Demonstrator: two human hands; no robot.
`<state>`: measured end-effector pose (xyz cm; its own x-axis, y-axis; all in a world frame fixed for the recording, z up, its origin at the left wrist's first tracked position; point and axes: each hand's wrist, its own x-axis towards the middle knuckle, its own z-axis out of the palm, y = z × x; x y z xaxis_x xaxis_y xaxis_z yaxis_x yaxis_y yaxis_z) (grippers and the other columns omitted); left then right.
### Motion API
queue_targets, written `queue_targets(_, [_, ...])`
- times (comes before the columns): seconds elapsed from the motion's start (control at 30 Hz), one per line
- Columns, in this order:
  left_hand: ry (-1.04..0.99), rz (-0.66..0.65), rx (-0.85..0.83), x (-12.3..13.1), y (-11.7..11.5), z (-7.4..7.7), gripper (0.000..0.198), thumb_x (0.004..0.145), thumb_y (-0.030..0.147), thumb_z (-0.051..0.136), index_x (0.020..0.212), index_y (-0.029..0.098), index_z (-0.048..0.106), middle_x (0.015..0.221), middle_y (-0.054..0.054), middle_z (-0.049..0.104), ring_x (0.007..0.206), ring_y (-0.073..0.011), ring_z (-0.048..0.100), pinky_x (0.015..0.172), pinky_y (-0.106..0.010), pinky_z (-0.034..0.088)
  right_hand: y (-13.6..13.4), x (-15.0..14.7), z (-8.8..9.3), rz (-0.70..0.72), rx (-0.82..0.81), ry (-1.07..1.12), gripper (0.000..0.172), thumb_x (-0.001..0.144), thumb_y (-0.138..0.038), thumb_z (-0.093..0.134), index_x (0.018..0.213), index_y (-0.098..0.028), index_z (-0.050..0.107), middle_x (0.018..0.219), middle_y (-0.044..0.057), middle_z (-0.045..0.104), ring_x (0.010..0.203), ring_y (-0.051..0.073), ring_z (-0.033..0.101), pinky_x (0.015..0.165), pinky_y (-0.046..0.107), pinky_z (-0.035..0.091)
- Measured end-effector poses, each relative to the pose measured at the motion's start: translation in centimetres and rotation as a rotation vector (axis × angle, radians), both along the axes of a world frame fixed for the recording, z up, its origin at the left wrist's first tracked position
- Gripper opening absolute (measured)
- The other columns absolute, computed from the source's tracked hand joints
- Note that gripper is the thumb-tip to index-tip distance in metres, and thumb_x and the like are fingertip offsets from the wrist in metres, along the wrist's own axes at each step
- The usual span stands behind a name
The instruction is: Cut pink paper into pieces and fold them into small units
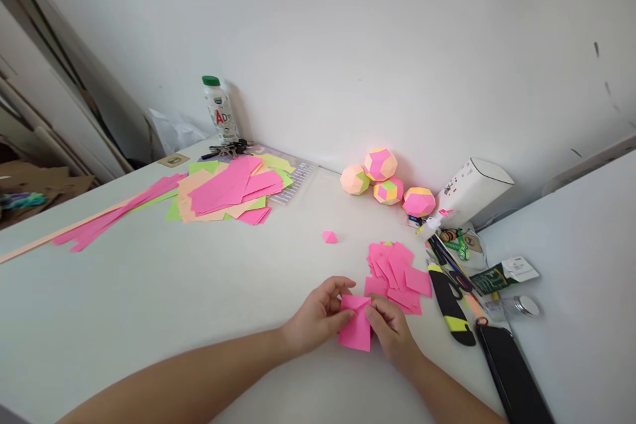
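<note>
A small pink paper sheet (356, 334) is held between my two hands, with a crease or folded flap along its top. My left hand (320, 318) pinches its left edge, thumb lying on the front. At the upper right corner, my right hand (395, 330) grips the same sheet between thumb and fingers. Just beyond my right hand lies a loose pile of pink paper pieces (395, 271). A little folded pink paper piece (329, 237) rests on the white table farther out.
Several multicoloured paper balls (380, 164) sit against the wall. Pink, peach and green sheets (223, 189) are heaped at the back left, near a white bottle (220, 109) and keys (231, 148). A black-and-yellow cutter (451, 305), a jar (517, 307) and a black phone (514, 371) line the right.
</note>
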<state>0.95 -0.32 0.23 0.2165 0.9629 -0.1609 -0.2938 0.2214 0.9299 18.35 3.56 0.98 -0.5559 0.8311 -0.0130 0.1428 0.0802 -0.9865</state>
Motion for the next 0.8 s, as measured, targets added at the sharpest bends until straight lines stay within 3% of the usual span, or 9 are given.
queue_targets(0.1, [-0.015,-0.051,0.024,-0.03,0.02,-0.02,0.049,0.074,0.042,0.071,0.111,0.022,0.046,0.088,0.001,0.049,0.07,-0.0097,0.054,0.062,-0.025,0.042,0.05,0.06,-0.01,-0.003,0.035,-0.019,0.039,0.09,-0.043,0.045,0.06,-0.021,0.037,0.063,-0.003,0.039,0.057,0.012,0.037,0.054,0.025,0.033])
queue_targets(0.3, [0.053,-0.065,0.061,-0.15,0.06,-0.21,0.043,0.077,0.041,0.068,0.11,0.022,0.048,0.076,0.005,0.042,0.062,-0.0073,0.044,0.057,-0.022,0.038,-0.01,-0.17,0.34,-0.04,0.051,-0.025,0.038,0.09,-0.044,0.047,0.061,-0.02,0.04,0.062,-0.003,0.038,0.057,0.013,0.036,0.053,0.025,0.032])
queue_targets(0.43, [0.035,-0.074,0.067,-0.11,0.02,-0.25,0.045,0.076,0.042,0.068,0.111,0.022,0.048,0.076,0.006,0.041,0.063,-0.008,0.047,0.06,-0.025,0.042,0.03,-0.21,0.39,-0.038,0.066,-0.034,0.039,0.09,-0.045,0.047,0.061,-0.02,0.041,0.061,-0.003,0.036,0.056,0.013,0.035,0.053,0.025,0.032])
queue_targets(0.67, [0.014,-0.072,0.05,-0.09,-0.1,-0.24,0.045,0.076,0.045,0.068,0.109,0.022,0.05,0.076,0.005,0.045,0.062,-0.0089,0.051,0.06,-0.026,0.045,-0.06,-0.07,0.36,-0.033,-0.008,0.028,0.038,0.09,-0.044,0.048,0.062,-0.02,0.041,0.062,-0.004,0.037,0.056,0.012,0.035,0.053,0.025,0.032])
queue_targets(0.8, [0.001,-0.008,0.05,-0.11,0.08,-0.12,0.046,0.077,0.05,0.065,0.108,0.02,0.048,0.082,0.001,0.055,0.06,-0.0092,0.055,0.058,-0.026,0.045,-0.2,0.03,0.16,0.052,-0.112,0.106,0.029,0.088,-0.044,0.054,0.072,-0.02,0.051,0.065,-0.002,0.046,0.056,0.012,0.043,0.053,0.024,0.036])
